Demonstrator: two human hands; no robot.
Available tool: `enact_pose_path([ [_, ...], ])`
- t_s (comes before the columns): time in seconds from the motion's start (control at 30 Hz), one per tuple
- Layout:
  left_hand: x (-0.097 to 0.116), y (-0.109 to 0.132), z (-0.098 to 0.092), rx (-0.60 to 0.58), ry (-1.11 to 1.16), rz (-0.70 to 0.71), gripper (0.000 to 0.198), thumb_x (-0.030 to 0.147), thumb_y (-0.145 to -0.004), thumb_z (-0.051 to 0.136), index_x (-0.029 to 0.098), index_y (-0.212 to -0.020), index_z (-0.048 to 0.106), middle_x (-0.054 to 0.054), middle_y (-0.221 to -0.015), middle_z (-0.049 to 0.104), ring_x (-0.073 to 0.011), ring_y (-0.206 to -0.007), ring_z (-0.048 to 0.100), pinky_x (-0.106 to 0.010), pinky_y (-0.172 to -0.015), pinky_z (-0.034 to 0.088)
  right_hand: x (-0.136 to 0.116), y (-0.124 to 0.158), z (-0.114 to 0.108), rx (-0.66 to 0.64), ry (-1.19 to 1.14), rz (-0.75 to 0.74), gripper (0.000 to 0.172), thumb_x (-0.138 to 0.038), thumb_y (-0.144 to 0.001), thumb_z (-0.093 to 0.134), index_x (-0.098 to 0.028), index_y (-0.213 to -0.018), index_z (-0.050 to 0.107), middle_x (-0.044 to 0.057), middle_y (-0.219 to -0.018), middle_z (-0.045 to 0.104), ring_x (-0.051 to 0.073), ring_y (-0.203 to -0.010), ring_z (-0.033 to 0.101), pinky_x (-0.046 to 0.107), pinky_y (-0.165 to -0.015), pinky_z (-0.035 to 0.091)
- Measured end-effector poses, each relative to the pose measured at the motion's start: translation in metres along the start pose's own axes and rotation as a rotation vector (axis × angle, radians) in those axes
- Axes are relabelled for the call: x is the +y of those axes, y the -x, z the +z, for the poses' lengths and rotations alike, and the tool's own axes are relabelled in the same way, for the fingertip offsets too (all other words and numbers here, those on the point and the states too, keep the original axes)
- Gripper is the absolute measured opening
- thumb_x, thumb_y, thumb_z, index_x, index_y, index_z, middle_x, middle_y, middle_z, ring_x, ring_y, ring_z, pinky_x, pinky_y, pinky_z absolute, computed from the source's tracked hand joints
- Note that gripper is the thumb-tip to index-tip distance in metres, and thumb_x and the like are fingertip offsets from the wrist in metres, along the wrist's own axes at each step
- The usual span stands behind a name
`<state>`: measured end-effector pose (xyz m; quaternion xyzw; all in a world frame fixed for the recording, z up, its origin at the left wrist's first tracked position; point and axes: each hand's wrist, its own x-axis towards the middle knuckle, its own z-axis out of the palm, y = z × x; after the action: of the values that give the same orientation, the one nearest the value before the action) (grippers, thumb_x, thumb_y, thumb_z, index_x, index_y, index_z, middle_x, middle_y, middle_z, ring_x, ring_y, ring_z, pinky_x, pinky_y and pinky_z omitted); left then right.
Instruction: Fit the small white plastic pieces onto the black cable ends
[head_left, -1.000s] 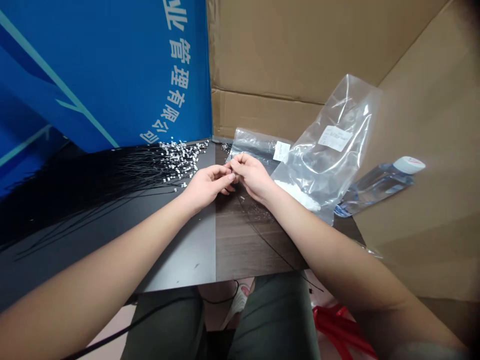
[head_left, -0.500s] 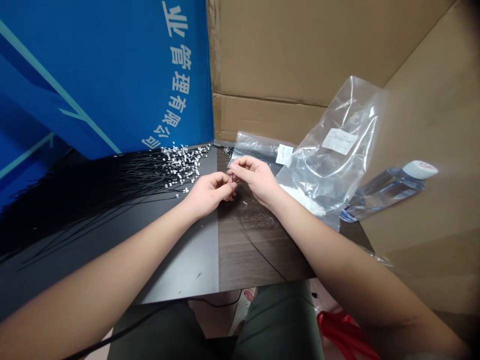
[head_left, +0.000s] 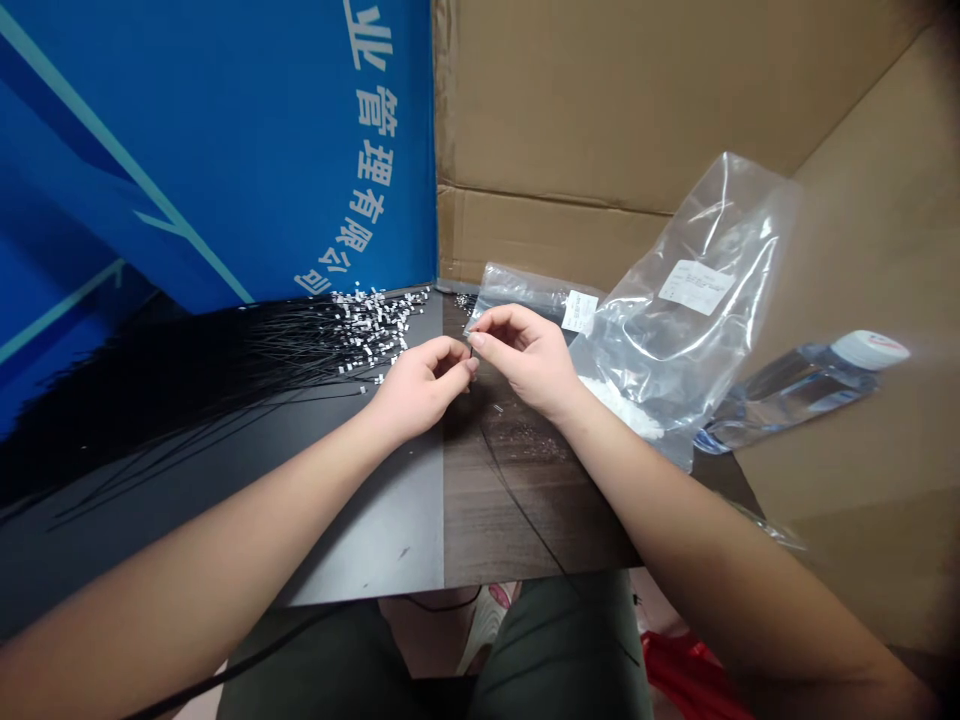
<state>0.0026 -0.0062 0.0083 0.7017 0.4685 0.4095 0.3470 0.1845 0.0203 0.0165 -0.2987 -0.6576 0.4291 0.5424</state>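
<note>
A blue printed panel [head_left: 225, 150] with white lettering stands behind a wide, fanned bundle of black wires [head_left: 225, 360]. The bundle lies on a dark table [head_left: 375, 520], its small white plugs [head_left: 371, 320] all at its right end.

Just right of those plugs, the left hand [head_left: 420, 385] is curled, thumb and forefinger pressed together. They meet the fingertips of the right hand [head_left: 529, 355], which pinch the top end of a single thin black wire [head_left: 525, 505]. Whether a plug sits between the fingertips is too small to tell.

The wire's long axis runs diagonally. Its pinched end points up and away, level with the bundle's plugs. The rest trails to the right of the bundle, toward the person, and drops off the table's near edge above the lap.

Further right of the bundle lie a small clear plastic bag [head_left: 525, 290], a large clear plastic bag [head_left: 697, 300] holding white pieces, and a clear water bottle [head_left: 802, 385] on its side. A brown cardboard wall [head_left: 600, 100] closes the back and right.

Likely risks: the fine wire end could slip from so small a pinch. The hanging tail could catch on a knee and tug the end free. A dropped piece would be hard to find among the bundle's plugs.
</note>
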Motion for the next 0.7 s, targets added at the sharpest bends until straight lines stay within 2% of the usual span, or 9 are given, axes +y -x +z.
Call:
enact_pose_path([
  [0.1, 0.001, 0.001, 0.0, 0.007, 0.007, 0.02, 0.027, 0.046, -0.097, 0.065, 0.02, -0.087, 0.066, -0.002, -0.08, 0.071, -0.019, -0.077, 0.065, -0.033, -0.076, 0.051, -0.004, 0.002, -0.001, -0.006, 0.075, -0.125, 0.003, -0.028, -0.091, 0.077, -0.026, -0.091, 0.075, 0.002, -0.094, 0.072, 0.02, -0.09, 0.066, 0.04, -0.09, 0.053],
  [0.17, 0.001, 0.001, -0.001, 0.005, 0.01, 0.035, 0.026, 0.045, -0.097, 0.065, 0.02, -0.089, 0.066, -0.003, -0.082, 0.071, -0.0193, -0.079, 0.066, -0.034, -0.078, 0.052, -0.007, 0.003, -0.001, -0.008, 0.133, -0.191, 0.003, -0.025, -0.092, 0.076, -0.028, -0.09, 0.077, 0.002, -0.095, 0.072, 0.022, -0.096, 0.066, 0.042, -0.095, 0.053],
  [0.37, 0.002, 0.002, -0.003, 0.001, -0.023, 0.048, 0.027, 0.046, -0.097, 0.064, 0.021, -0.09, 0.066, -0.002, -0.081, 0.07, -0.0193, -0.079, 0.064, -0.034, -0.077, 0.052, -0.01, 0.005, -0.003, -0.004, 0.162, -0.212, 0.006, -0.026, -0.092, 0.076, -0.031, -0.09, 0.079, 0.003, -0.097, 0.073, 0.024, -0.1, 0.066, 0.045, -0.099, 0.052],
  [0.5, 0.002, 0.003, -0.002, -0.015, -0.014, 0.042, 0.03, 0.048, -0.097, 0.064, 0.02, -0.088, 0.065, -0.002, -0.08, 0.07, -0.0187, -0.077, 0.064, -0.033, -0.076, 0.051, -0.006, 0.003, -0.002, 0.019, 0.128, -0.134, 0.002, -0.029, -0.091, 0.078, -0.027, -0.092, 0.077, 0.002, -0.098, 0.073, 0.021, -0.093, 0.066, 0.041, -0.094, 0.053],
  [0.7, -0.001, 0.002, 0.001, -0.055, 0.048, 0.009, 0.03, 0.049, -0.096, 0.067, 0.02, -0.086, 0.066, -0.002, -0.079, 0.071, -0.0181, -0.075, 0.066, -0.033, -0.076, 0.053, 0.002, 0.0, -0.002, -0.016, -0.037, 0.102, 0.022, -0.042, -0.085, 0.085, -0.023, -0.088, 0.074, 0.002, -0.091, 0.073, 0.018, -0.082, 0.064, 0.037, -0.082, 0.055],
])
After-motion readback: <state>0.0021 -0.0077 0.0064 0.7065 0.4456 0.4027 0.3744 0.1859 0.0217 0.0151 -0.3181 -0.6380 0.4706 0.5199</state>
